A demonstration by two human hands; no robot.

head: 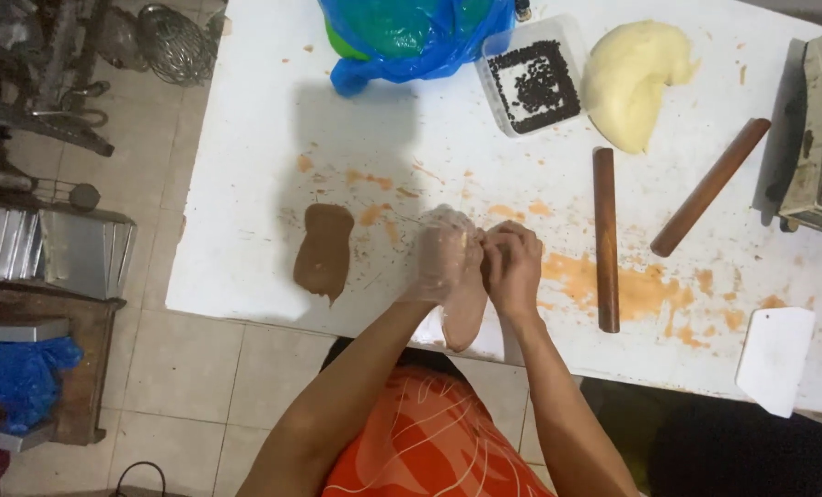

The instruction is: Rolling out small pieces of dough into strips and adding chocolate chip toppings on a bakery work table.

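My left hand point(443, 253), in a thin clear glove, is closed around the upper end of a long brown dough piece point(466, 308) just below the middle of the frame, and my right hand point(514, 262) pinches the same end from the other side, fingers curled tight, so both grips have hold of it. The lower end of the piece hangs past the near edge of the white surface point(264, 166). A second brown dough lump point(324, 250) lies flat to the left, apart from my hands. To the right lie two wooden rolling pins point(605, 239), one upright in the frame, one slanted, and a white scraper point(775, 359) at the lower right. At the top sit a blue plastic bag point(411, 37), a clear tub of dark bits point(532, 85) and a pale dough mound point(627, 83).
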